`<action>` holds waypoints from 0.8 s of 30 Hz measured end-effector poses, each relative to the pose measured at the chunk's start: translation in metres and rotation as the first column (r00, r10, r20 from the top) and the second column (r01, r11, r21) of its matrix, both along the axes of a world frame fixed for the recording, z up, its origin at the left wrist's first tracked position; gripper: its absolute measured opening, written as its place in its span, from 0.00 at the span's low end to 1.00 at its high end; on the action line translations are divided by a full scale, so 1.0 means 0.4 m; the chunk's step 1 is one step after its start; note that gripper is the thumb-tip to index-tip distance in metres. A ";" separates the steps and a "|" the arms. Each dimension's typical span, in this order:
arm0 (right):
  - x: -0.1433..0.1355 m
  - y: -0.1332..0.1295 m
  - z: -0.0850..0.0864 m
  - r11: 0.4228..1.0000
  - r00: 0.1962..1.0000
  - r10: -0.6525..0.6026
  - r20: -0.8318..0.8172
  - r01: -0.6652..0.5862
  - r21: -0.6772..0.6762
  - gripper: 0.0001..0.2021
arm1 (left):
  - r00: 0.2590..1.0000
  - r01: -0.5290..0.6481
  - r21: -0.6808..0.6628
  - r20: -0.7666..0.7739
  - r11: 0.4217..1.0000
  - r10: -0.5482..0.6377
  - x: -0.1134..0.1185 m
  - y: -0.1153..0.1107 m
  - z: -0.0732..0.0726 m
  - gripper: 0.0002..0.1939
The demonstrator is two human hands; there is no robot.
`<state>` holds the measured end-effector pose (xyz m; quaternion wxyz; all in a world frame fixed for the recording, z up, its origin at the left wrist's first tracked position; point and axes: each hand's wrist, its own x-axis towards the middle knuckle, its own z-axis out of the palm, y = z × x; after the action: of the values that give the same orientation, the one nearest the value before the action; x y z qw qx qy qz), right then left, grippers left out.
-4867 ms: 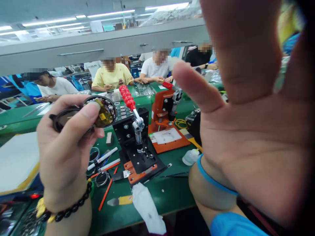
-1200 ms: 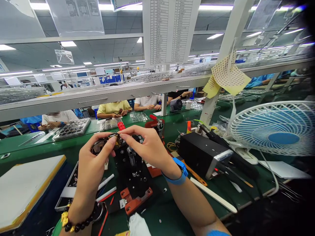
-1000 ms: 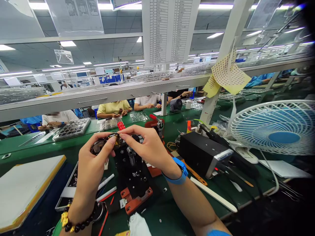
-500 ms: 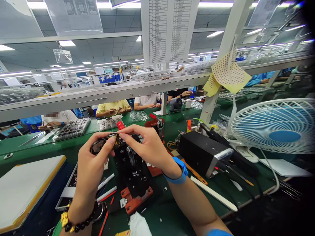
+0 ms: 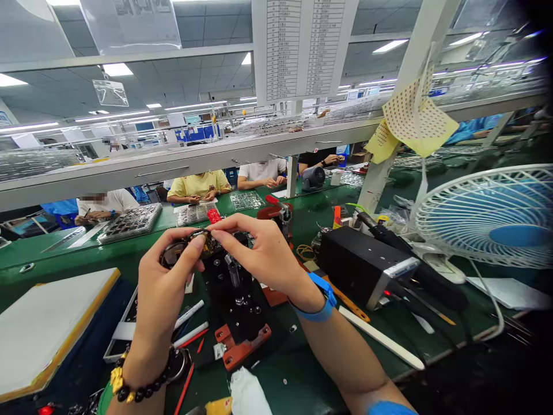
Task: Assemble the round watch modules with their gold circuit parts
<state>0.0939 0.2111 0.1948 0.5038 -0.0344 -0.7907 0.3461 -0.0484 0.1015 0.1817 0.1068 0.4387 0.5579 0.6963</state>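
Observation:
My left hand (image 5: pixel 170 276) and my right hand (image 5: pixel 259 251) both pinch a black glasses-like frame (image 5: pixel 173 255). A dark, shiny lens shape shows at its left, and gold-coloured inner parts show between my thumbs. Fingers cover much of it. Just behind and below my hands stands a black clamp fixture (image 5: pixel 235 294) with a metal clamp fitting on its face. It has an orange-brown foot (image 5: pixel 242 346). A red handle (image 5: pixel 213 215) rises beyond my fingertips. Whether the frame touches the fixture I cannot tell.
A black box with a red light (image 5: pixel 363 262) and a white fan (image 5: pixel 488 219) stand at right. A white-topped stack (image 5: pixel 56 328) lies at left, pens (image 5: pixel 190 314) near my left wrist. Across the bench, several people work by trays (image 5: pixel 129 223) under a shelf rail.
The view has shifted slightly, so the bench items sit a little further right. Both hands keep their pinch on the frame, with only small finger movement.

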 end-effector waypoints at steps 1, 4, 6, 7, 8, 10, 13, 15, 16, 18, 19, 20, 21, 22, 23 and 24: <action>0.000 0.000 0.000 1.000 1.000 -0.001 0.000 0.001 0.003 0.07 | 1.000 -0.003 0.005 0.005 1.000 0.003 0.002 0.000 0.001 0.18; -0.001 -0.002 -0.004 1.000 1.000 -0.005 -0.005 0.005 0.007 0.06 | 0.999 0.021 0.045 0.043 0.999 -0.023 0.008 0.001 0.004 0.17; -0.002 -0.006 -0.007 1.000 1.000 0.016 -0.024 -0.016 0.005 0.07 | 0.994 0.048 0.091 0.091 0.995 -0.057 0.011 0.001 0.008 0.16; -0.003 -0.009 -0.008 0.999 0.999 0.033 -0.036 -0.033 0.003 0.07 | 0.991 0.049 0.122 0.120 0.991 -0.064 0.011 0.000 0.011 0.15; -0.004 -0.012 -0.009 0.999 0.998 0.049 -0.043 -0.049 -0.003 0.08 | 0.987 0.042 0.154 0.147 0.987 -0.065 0.011 -0.002 0.015 0.14; -0.004 -0.017 -0.010 0.998 0.997 0.064 -0.044 -0.065 -0.015 0.09 | 0.980 0.013 0.210 0.192 0.978 -0.054 0.006 -0.007 0.025 0.11; -0.004 -0.020 -0.011 1.000 0.999 0.023 -0.025 -0.023 0.004 0.07 | 0.974 -0.035 0.240 0.226 0.970 -0.021 -0.003 -0.016 0.044 0.10; -0.003 -0.018 -0.011 0.998 1.000 -0.023 -0.015 0.024 0.052 0.06 | 0.972 -0.079 0.212 0.234 0.974 0.028 -0.006 -0.021 0.058 0.12; -0.003 -0.018 -0.011 0.996 0.999 -0.045 -0.009 0.046 0.080 0.06 | 0.971 -0.105 0.197 0.233 0.975 0.057 -0.006 -0.023 0.064 0.13; -0.002 -0.018 -0.012 0.988 0.996 -0.083 0.011 0.081 0.134 0.06 | 0.968 -0.147 0.189 0.230 0.971 0.102 -0.003 -0.025 0.075 0.14; -0.002 -0.019 -0.013 0.983 0.995 -0.099 0.024 0.094 0.158 0.06 | 0.965 -0.161 0.198 0.235 0.967 0.113 -0.001 -0.026 0.079 0.14; -0.002 -0.019 -0.013 0.978 0.993 -0.113 0.033 0.105 0.178 0.06 | 0.962 -0.171 0.207 0.247 0.963 0.118 0.001 -0.026 0.083 0.14; -0.002 -0.020 -0.014 0.974 0.992 -0.122 0.040 0.112 0.195 0.06 | 0.957 -0.181 0.215 0.265 0.960 0.121 0.003 -0.026 0.086 0.13; -0.002 -0.020 -0.014 0.971 0.991 -0.126 0.045 0.114 0.208 0.06 | 0.950 -0.191 0.216 0.285 0.958 0.125 0.005 -0.025 0.089 0.13; -0.003 -0.019 -0.015 0.969 0.991 -0.126 0.046 0.113 0.218 0.06 | 0.943 -0.204 0.214 0.305 0.955 0.134 0.008 -0.025 0.091 0.12; -0.003 -0.018 -0.016 0.968 0.991 -0.123 0.044 0.110 0.225 0.06 | 0.936 -0.214 0.211 0.323 0.954 0.139 0.011 -0.026 0.094 0.12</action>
<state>0.0927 0.2039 0.1882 0.5009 -0.0341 -0.8353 0.2242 -0.0440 0.0912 0.2194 0.0737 0.2835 0.4828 0.8253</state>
